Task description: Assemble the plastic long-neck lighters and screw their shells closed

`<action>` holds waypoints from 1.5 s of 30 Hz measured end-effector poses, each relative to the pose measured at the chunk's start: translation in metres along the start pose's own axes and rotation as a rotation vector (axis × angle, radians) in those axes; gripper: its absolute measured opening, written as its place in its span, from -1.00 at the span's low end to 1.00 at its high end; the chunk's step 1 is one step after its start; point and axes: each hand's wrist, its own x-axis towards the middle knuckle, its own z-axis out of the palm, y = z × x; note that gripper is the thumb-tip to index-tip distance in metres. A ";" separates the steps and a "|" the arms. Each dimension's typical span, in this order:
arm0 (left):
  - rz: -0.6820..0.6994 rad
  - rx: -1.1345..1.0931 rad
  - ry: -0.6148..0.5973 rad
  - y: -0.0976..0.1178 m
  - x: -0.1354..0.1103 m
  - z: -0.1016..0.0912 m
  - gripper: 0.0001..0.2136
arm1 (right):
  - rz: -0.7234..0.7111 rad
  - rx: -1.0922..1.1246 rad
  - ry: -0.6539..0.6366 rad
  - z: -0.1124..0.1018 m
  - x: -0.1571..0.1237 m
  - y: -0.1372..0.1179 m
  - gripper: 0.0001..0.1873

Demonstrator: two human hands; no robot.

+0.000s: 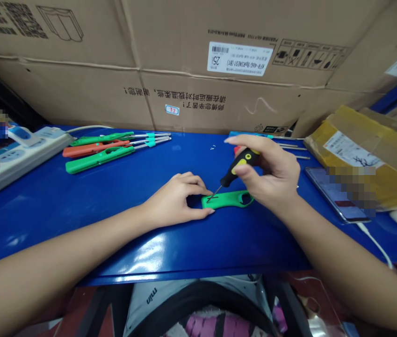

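A green lighter handle (231,199) lies flat on the blue table, with a trigger opening at its right end. My left hand (170,201) pinches its left end between thumb and fingers. In my right hand (277,171) is a black-and-yellow screwdriver (233,171), tilted down to the left. Its thin tip meets the handle's upper face near a dark slot or mark, close to my left fingertips; I cannot tell whether it is inserted. Whatever extends past the handle's right end is hidden by my right hand.
Green and orange long-neck lighters (96,149) lie at the back left beside a white power strip (16,157). Thin metal rods (294,149) show behind my right hand. A plugged-in phone (338,194) and yellow-taped box (370,150) are right. Cardboard (184,61) stands behind.
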 end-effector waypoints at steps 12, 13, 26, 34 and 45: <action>-0.006 -0.002 -0.013 0.001 0.000 0.000 -0.72 | 0.005 0.045 -0.130 0.001 0.001 0.001 -0.52; -0.006 -0.002 -0.014 0.001 0.000 0.000 -0.72 | 0.023 0.041 -0.153 0.000 0.001 0.001 -0.50; -0.006 0.006 -0.011 0.002 0.001 -0.001 -0.72 | -0.107 -0.051 -0.078 -0.001 -0.004 0.001 -0.58; -0.012 0.001 -0.019 0.002 0.001 -0.001 -0.73 | -0.009 0.006 -0.169 -0.001 -0.001 0.000 -0.50; -0.010 -0.003 -0.019 0.002 0.001 -0.001 -0.73 | -0.040 -0.036 -0.123 -0.002 -0.001 0.000 -0.54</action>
